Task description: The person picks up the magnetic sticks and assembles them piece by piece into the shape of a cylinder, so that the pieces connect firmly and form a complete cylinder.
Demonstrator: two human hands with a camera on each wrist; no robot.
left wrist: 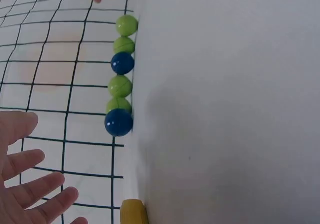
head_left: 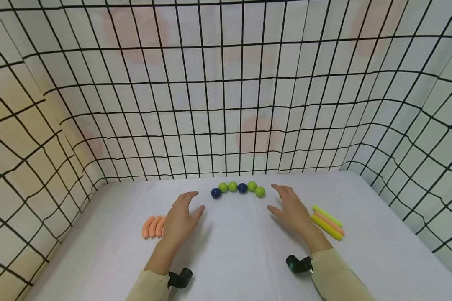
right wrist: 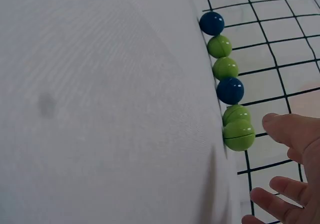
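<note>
Bottom of frame: blk wrist cams (head_left: 181, 278) at both cuffs. L hand (head_left: 179, 221), ctr-left, & R hand (head_left: 291, 210), ctr-right: both empty, thumbs wide of fingers, above white tabletop (head_left: 237, 259). Orange curved pcs (head_left: 152, 228), left, partly hidden behind L hand; L wrist swinging out could scatter them. Yellow & peach sticks (head_left: 328, 222), right, just beside R wrist; a sleeve brush could splay them. Ball row (head_left: 232, 186) (2 navy, 4 green), above ctr, shallow arc, neither hand touching. Round, nothing seen securing them, so a fingertip nudge at either end could break the arc or roll one toward blk grid (head_left: 223, 80) behind. Containers: none seen; pcs, sticks, balls all lie directly on tabletop.
</note>
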